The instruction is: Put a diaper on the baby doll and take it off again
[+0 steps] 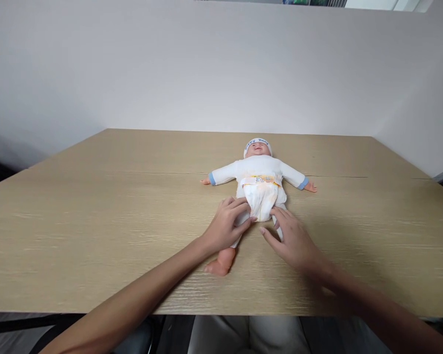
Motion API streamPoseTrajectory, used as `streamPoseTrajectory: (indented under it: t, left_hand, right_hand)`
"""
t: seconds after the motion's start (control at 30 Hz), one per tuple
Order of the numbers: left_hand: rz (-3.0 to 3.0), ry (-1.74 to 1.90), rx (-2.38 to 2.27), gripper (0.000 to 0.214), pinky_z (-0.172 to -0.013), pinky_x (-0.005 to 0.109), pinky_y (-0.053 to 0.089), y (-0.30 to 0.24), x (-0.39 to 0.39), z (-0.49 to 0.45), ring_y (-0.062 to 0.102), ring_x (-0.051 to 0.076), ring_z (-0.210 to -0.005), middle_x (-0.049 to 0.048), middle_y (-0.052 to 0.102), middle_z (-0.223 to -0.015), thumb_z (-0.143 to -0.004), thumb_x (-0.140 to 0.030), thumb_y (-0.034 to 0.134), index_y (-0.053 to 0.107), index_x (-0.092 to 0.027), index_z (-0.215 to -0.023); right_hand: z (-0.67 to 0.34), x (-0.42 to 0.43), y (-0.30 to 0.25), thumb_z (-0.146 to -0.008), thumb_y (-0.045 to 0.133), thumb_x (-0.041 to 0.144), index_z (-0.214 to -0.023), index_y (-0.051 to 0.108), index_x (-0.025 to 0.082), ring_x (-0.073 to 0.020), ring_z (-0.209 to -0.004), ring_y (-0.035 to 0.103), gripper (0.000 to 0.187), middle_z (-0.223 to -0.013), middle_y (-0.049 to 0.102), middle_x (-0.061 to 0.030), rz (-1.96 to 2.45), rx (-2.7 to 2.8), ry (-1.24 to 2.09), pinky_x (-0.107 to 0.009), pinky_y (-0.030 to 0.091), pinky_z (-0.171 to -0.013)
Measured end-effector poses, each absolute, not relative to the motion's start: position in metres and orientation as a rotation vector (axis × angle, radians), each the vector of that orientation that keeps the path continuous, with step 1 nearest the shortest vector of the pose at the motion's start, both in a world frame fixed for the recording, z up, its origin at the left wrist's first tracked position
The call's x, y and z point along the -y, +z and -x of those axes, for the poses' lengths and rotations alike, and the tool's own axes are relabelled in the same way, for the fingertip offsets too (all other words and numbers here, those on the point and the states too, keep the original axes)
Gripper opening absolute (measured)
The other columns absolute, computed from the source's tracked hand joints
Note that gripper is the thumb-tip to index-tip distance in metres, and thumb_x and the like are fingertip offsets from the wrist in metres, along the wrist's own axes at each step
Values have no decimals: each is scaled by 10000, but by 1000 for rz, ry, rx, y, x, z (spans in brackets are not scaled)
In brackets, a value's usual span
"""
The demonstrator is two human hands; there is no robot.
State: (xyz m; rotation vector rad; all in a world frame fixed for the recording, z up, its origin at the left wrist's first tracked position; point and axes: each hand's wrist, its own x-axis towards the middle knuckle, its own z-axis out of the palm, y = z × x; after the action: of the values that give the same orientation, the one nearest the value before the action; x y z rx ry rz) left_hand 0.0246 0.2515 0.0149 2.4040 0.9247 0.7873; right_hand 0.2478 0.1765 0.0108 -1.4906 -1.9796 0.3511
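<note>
A baby doll lies on its back on the wooden table, head away from me, arms spread. It wears a white top with blue cuffs, a white headband and a white diaper. My left hand curls round the doll's leg just below the diaper; that leg's bare foot sticks out underneath. My right hand rests over the doll's other leg, fingers bent against it beside the diaper. That leg is hidden under the hand.
A plain pale wall stands behind the table's far edge. The table's near edge runs just below my forearms, with my lap under it.
</note>
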Motion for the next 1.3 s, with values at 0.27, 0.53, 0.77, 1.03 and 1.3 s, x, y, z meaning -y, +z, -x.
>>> streamPoseTrajectory:
  t: [0.27, 0.53, 0.77, 1.03, 1.3]
  left_hand:
    - [-2126, 937, -1015, 332, -853, 363, 446, 2, -255, -26, 554, 226, -953, 35, 607, -1056, -945, -403, 751, 489, -238, -1066]
    - [-1756, 998, -1083, 516, -802, 326, 480, -3, -257, -25, 604, 175, -888, 40, 655, -1160, -847, -444, 837, 461, -245, -1140]
    - [-2003, 784, -1186, 351, -835, 375, 459, 13, -251, -21, 603, 249, -906, 42, 736, -952, -911, -530, 774, 736, -217, -1066]
    - [-1717, 735, -983, 441, -846, 360, 497, 12, -260, -23, 656, 256, -963, 73, 782, -1071, -939, -586, 752, 763, -183, -1118]
    - [-1588, 741, -947, 472, -908, 386, 534, 17, -257, -25, 687, 281, -1061, 96, 787, -1144, -921, -587, 775, 752, -185, -1168]
  right_hand:
    - [-247, -182, 14, -956, 655, 437, -1153, 570, 240, -214, -690, 638, 291, -762, 636, 26, 1590, 1678, 627, -334, 465, -682]
    - [-259, -184, 19, -954, 677, 505, -1132, 540, 264, -183, -639, 652, 329, -1041, 810, -32, 1654, 1545, 633, -347, 489, -677]
    - [-258, -181, 21, -978, 682, 456, -1061, 716, 245, -202, -691, 680, 230, -1034, 830, -44, 1682, 1693, 412, -341, 478, -708]
    - [-264, -184, 26, -979, 700, 511, -1043, 771, 246, -218, -719, 738, 282, -1011, 847, -63, 1666, 1564, 640, -344, 530, -693]
    - [-255, -184, 22, -1001, 668, 445, -944, 752, 234, -262, -841, 710, 235, -899, 790, -67, 1681, 1767, 386, -372, 488, -800]
